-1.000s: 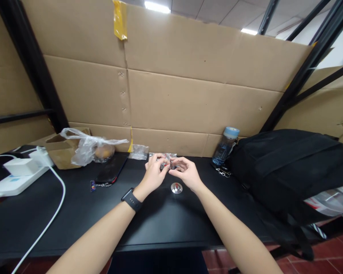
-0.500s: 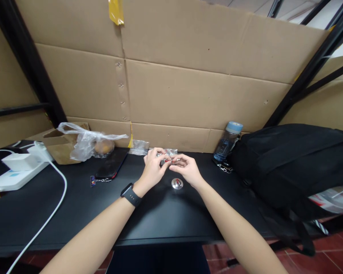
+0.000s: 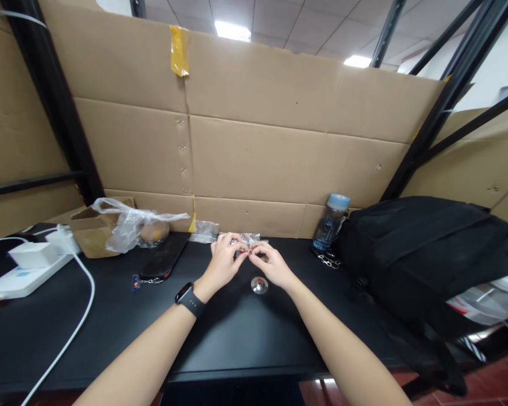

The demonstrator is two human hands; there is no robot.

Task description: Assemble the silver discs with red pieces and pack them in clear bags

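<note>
Above the black table, my left hand and my right hand meet fingertip to fingertip. Both are pinched on a small red piece with something thin and pale by it, too small to make out fully. A dark watch is on my left wrist. Just below the fingers, a small round silver dish with something red in its middle rests on the table. Behind my hands lie clear plastic packets, partly hidden by the fingers, with red bits showing.
To the left are a dark phone with a charm, a tied plastic bag, a cardboard box and a white power strip with a cable. A blue-capped bottle and black backpack stand right. Cardboard walls the back.
The camera view has tilted up, so more ceiling shows. My fingertips have drawn closer together around the small red piece. The silver dish stays in place on the table.
</note>
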